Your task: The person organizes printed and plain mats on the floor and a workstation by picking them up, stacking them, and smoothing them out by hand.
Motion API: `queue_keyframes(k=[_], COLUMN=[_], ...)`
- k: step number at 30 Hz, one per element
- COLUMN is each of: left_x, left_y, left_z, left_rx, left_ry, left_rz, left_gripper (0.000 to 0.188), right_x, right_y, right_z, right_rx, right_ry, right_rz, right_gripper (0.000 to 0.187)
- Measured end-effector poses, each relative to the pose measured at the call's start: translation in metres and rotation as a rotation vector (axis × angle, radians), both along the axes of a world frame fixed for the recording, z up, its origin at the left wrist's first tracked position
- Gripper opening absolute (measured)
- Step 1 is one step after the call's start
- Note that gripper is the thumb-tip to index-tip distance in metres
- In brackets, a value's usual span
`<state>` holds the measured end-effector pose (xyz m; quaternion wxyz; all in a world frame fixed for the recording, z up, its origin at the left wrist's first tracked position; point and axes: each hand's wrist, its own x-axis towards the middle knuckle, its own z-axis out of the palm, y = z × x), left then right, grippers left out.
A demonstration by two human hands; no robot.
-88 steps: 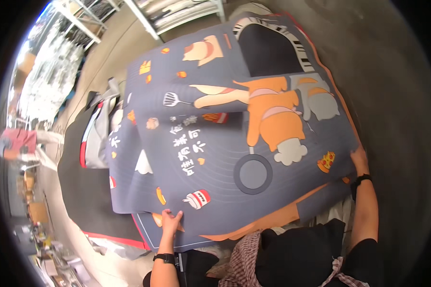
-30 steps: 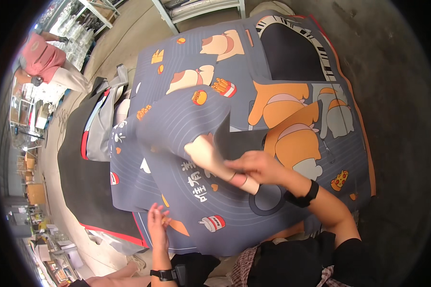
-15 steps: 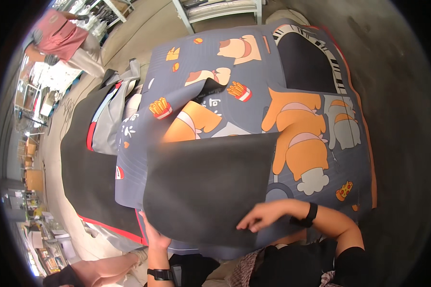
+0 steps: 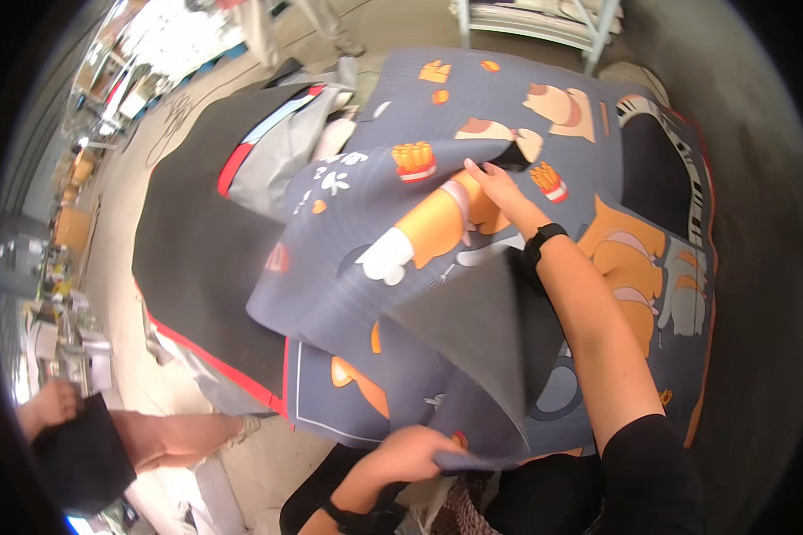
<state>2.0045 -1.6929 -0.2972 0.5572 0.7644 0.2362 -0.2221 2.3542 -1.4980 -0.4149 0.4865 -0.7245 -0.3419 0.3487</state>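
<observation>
A large grey-blue printed mat (image 4: 375, 178), with cartoon cats and fries on it, lies bent and partly lifted on a stack of similar mats. Its plain dark grey underside (image 4: 473, 321) shows where it curls over in the middle. Low in the view, close to my body, my left hand (image 4: 415, 453) grips the curled edge of this mat. My right hand (image 4: 500, 189) reaches far forward across the stack, its fingers closed at the mat's raised fold, beside a fries print. Part of that grip is hidden.
On the left lies a dark mat (image 4: 196, 241) with red edging, grey cloth (image 4: 281, 160) on it. A metal rack (image 4: 535, 31) stands at the back. Another person's leg (image 4: 178, 441) is at lower left; more legs (image 4: 330, 27) appear at the top.
My left hand has moved right along the near side, curling the dark sheet so its printed face shows. My right hand has reached forward to the fold. The view has shifted left.
</observation>
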Motion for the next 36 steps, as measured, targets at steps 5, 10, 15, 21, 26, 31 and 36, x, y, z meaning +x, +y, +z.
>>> queue_keyframes(k=[5, 10, 15, 21, 26, 31, 36], left_x=[0.017, 0.006, 0.008, 0.013, 0.008, -0.001, -0.008], left_y=[-0.004, 0.014, 0.018, 0.012, 0.011, 0.022, 0.048], left_z=[0.029, 0.037, 0.034, 0.021, 0.015, 0.018, 0.026], left_rx=[0.100, 0.347, 0.093, 0.053, -0.017, -0.222, -0.482], left_ry=[0.228, 0.354, 0.340, 0.265, 0.207, 0.071, -0.135], left_rz=[-0.380, -0.473, -0.541, -0.571, -0.569, -0.517, -0.497], left_gripper=[0.035, 0.024, 0.026, 0.027, 0.029, 0.032, 0.025], right_x=[-0.013, -0.007, 0.010, 0.080, 0.065, 0.073, 0.128], right_y=[-0.018, -0.140, -0.204, -0.096, -0.053, -0.029, 0.029], right_z=[0.021, 0.053, 0.064, 0.033, -0.020, 0.021, 0.143], right_rx=[-0.047, -0.121, -0.772, -0.604, -0.393, -0.108, 0.028], right_ry=[0.426, 0.037, -0.020, -0.087, 0.000, -0.288, -1.144], right_rz=[0.149, 0.499, 0.936, 0.160, -0.235, -0.025, -0.064], right_gripper=[0.056, 0.045, 0.033, 0.051, 0.055, 0.051, 0.040])
